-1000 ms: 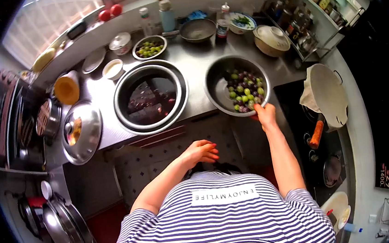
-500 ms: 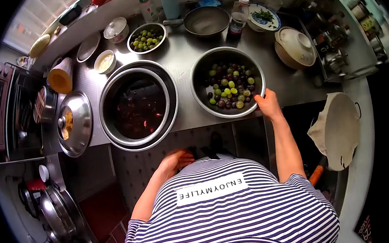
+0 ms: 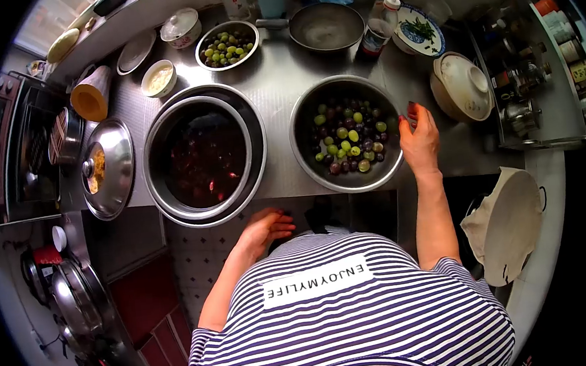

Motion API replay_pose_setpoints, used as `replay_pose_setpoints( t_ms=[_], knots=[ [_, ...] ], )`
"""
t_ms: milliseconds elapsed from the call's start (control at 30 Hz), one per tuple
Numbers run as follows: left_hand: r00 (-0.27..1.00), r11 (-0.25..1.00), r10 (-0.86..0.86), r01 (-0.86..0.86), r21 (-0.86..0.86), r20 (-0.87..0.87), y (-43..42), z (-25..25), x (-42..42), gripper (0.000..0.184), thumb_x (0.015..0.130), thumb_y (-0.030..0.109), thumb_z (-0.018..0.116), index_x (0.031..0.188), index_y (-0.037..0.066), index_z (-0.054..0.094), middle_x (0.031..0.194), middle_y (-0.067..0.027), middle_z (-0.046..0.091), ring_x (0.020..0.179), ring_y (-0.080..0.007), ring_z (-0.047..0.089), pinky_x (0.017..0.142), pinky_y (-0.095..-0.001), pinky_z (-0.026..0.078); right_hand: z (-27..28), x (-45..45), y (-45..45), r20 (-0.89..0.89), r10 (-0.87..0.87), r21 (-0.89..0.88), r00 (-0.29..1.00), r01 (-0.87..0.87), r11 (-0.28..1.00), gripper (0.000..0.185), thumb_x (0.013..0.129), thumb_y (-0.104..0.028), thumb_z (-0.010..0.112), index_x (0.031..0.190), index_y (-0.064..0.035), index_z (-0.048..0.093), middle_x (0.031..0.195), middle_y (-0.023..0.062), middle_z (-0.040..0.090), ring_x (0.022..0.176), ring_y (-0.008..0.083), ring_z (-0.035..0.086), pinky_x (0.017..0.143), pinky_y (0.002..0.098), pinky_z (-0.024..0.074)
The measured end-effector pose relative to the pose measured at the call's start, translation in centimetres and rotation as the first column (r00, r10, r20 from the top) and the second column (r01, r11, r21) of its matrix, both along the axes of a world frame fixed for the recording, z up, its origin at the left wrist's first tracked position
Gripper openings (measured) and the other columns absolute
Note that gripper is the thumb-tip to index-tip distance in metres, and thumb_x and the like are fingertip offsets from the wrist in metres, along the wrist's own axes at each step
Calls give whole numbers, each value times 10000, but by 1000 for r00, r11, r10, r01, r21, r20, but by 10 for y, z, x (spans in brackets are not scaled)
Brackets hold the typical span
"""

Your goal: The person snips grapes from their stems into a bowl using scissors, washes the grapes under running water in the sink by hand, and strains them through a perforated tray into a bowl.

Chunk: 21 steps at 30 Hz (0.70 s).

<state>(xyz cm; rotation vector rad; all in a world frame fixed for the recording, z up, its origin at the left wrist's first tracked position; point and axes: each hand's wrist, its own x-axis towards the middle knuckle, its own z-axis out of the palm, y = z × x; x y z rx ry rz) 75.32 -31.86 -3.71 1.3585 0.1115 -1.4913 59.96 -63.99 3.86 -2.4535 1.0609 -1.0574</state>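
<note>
My right hand (image 3: 420,138) is at the right rim of a large steel bowl (image 3: 308,162), fingers apart with a gap between thumb and fingertips. Whether the thumb touches the rim I cannot tell. Inside that bowl lie green and dark purple grapes (image 3: 348,136). My left hand (image 3: 267,230) hangs before my striped shirt, below the counter edge, fingers stretched out and holding nothing. Left of the grape bowl, a steel pot (image 3: 149,167) with dark red liquid (image 3: 200,156) sits nested in a wider basin (image 3: 258,137).
Behind are a smaller bowl of grapes (image 3: 227,46), a frying pan (image 3: 326,28), a squeeze bottle (image 3: 378,28) and a plate of greens (image 3: 419,31). A lidded casserole (image 3: 462,88) stands at right, a steel lid (image 3: 114,171) at left. Bottles crowd the right rack (image 3: 571,141).
My right hand has let go of the grape bowl's lower right rim and moved up along its right side, fingers opening. My left hand has risen slightly. The view has shifted a little.
</note>
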Motion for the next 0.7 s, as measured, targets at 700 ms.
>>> replay_pose_setpoints(
  t_ms=[700],
  knots=[
    [998,992,36,-41,-117,-46,9,2,-7,425,931,198,413,1246,-81,348,1135,-228,519,974,-288,571,815,-355,492,-37,356,-8,270,179,962,946,-274,-6,285,903,-97,468,1109,100,454,1014,212,550,791,267,629,678,311,560]
  ],
)
